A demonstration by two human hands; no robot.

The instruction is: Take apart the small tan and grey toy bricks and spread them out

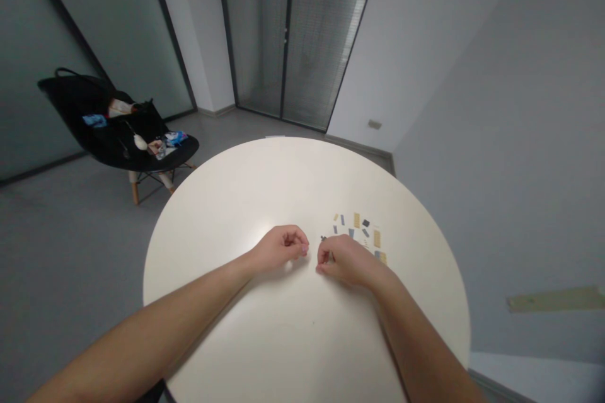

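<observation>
My left hand point(282, 247) hovers near the middle of the table, fingers curled and thumb pressed to the fingertips. Facing it across a narrow gap, my right hand point(347, 259) is also closed in a pinch. Whatever either pinch holds, if anything, is too small to make out. Beyond and beside the right hand lie small flat pieces that look like toy building bricks: a tan piece point(357, 220), another tan piece point(377, 238), a black piece point(365, 223), a blue-grey piece point(343, 220) and several more. My right hand hides part of this group.
The pieces lie on a round white table point(265, 176). Past its left edge stands a black chair point(80, 119) with wooden legs, holding a bag and assorted items. Glass panels point(312, 31) and a white wall point(449, 107) enclose the far and right sides.
</observation>
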